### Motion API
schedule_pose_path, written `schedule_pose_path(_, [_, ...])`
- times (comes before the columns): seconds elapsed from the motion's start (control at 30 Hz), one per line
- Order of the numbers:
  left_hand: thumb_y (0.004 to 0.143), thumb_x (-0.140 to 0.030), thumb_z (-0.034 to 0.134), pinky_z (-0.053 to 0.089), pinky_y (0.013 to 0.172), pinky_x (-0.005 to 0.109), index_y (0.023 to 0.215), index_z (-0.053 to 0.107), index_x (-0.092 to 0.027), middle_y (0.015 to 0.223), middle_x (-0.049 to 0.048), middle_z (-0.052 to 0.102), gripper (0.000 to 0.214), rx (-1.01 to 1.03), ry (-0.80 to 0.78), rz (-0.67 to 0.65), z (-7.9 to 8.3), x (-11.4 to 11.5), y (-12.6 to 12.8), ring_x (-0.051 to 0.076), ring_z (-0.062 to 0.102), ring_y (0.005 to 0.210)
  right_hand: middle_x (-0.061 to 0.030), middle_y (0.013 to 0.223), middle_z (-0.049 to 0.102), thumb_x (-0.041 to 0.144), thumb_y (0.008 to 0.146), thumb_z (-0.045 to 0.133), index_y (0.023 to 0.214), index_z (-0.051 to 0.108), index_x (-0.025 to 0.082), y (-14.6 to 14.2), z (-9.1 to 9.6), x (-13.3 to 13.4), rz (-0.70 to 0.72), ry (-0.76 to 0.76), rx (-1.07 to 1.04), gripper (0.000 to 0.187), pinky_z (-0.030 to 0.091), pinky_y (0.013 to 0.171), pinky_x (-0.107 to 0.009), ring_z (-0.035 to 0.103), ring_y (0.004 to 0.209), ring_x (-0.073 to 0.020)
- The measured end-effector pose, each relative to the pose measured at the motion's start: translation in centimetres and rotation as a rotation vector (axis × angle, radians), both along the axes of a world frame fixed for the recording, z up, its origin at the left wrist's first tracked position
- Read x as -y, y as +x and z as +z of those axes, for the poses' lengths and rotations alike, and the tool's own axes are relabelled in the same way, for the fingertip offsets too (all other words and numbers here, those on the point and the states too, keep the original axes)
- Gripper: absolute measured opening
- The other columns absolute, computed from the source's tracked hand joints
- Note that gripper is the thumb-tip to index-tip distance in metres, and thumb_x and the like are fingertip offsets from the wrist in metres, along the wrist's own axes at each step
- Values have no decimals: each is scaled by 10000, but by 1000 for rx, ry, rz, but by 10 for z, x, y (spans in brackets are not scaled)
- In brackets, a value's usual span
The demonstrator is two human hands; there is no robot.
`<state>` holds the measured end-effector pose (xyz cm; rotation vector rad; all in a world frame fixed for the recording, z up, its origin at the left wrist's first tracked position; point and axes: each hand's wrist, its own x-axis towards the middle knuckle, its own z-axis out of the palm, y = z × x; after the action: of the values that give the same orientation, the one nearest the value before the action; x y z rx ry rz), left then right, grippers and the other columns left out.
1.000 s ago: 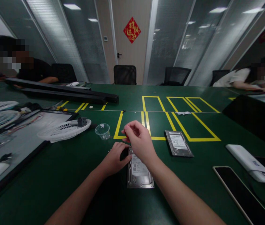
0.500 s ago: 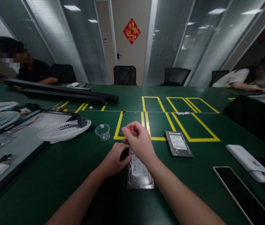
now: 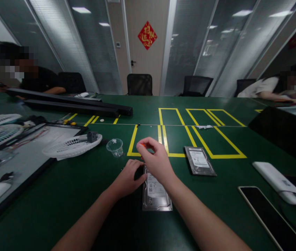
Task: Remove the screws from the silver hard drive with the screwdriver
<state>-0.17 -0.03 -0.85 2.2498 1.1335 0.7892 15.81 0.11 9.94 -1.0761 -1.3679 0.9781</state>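
A hard drive [image 3: 156, 188] with a white label lies flat on the green table in front of me, its far end partly covered by my hands. My left hand [image 3: 130, 177] grips its left side, thumb on the edge and fingers at the far left corner. Over that same corner, my right hand [image 3: 155, 153] pinches a small screwdriver [image 3: 143, 145]; only a bit of its orange handle shows, and its tip is hidden. A second hard drive [image 3: 199, 160] rests to the right, label up. Left of my hands stands a clear plastic cup [image 3: 115, 147].
White fan grilles [image 3: 72, 145] and a flat panel [image 3: 32, 164] occupy the left. Long black bars [image 3: 72, 104] lie farther back. A phone [image 3: 271, 216] and a white power bank [image 3: 280, 181] are at right. Yellow tape [image 3: 229, 156] marks the table. Two people sit at the far sides.
My right hand has turned slightly at the fingertips, so less of the orange handle shows. My left hand and the hard drive stay in place.
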Motion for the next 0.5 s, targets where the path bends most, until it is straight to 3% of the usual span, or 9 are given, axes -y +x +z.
schedule_pose_path(0.5, [917, -247, 720, 526, 1031, 513, 1201, 677, -207, 1210, 111, 702, 290, -6, -10, 6, 2, 0, 1, 321, 609, 1156, -12, 843, 624, 390, 888, 645, 890, 604, 227, -3, -2, -2, 1, -68, -90, 168, 460, 666, -318, 593, 785, -183])
